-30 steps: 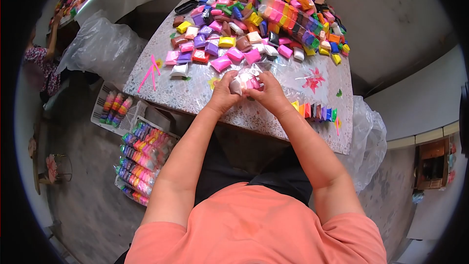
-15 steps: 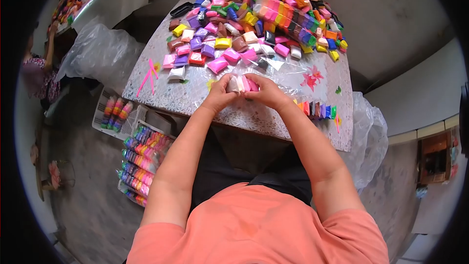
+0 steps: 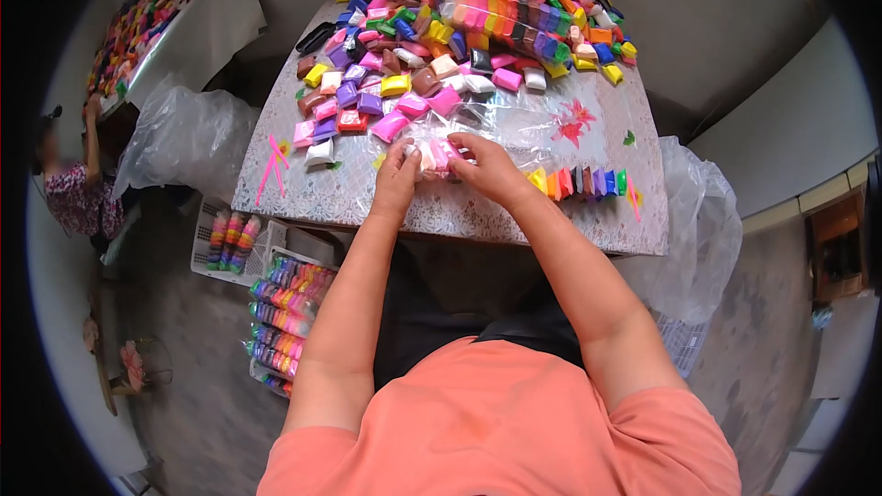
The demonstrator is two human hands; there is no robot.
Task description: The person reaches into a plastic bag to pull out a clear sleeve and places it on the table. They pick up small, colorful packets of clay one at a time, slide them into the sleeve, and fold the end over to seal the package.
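Note:
Near the front edge of the table, my left hand (image 3: pixel 396 182) grips the white end of a short row of small packets (image 3: pixel 433 156). The row runs from white through pale pink to brighter pink, with clear plastic around it. At the pink end, my right hand (image 3: pixel 487 168) is closed with its thumb and fingers on the packets. Clear plastic film (image 3: pixel 519 121) lies flat just beyond my hands. To the right of my right hand, a line of coloured packets (image 3: pixel 581 184) stands on edge, yellow through black and blue to green.
A large heap of coloured packets (image 3: pixel 395 84) covers the far table (image 3: pixel 441 218), with wrapped rows (image 3: pixel 505 14) on top. Pink strips (image 3: pixel 271 170) lie at left. Baskets of filled packs (image 3: pixel 285 312) stand below left. Plastic bags (image 3: pixel 694 230) hang at right. Another person (image 3: pixel 87 188) is at far left.
The view has shifted slightly. My hands have lowered a little relative to the heap, and my right fingers have moved over the pink packets. More of the standing line at right now shows.

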